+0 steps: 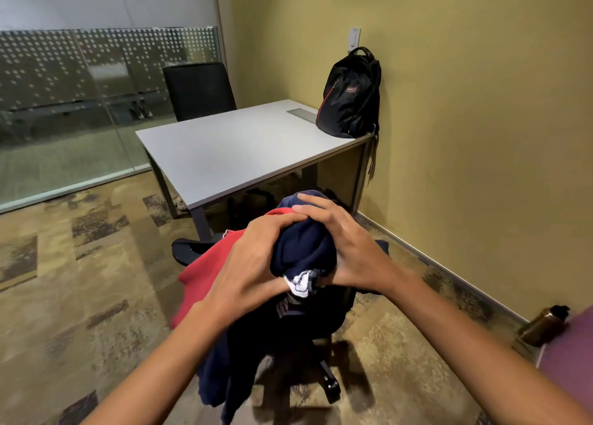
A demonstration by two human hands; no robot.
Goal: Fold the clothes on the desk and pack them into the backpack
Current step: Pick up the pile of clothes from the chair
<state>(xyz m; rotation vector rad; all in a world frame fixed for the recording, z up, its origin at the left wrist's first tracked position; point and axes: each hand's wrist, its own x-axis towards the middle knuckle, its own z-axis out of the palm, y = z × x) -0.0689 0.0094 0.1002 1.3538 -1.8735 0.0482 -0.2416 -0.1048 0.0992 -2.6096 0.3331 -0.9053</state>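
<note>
Our left hand [253, 257], right hand [348, 248] both curled round bunched navy garment [305, 248], red garment [208, 270] hanging alongside, over office chair [186, 249]. We should lay bundle flat on grey desk [240, 148], clear of black backpack [349, 97] upright at far corner.
</note>
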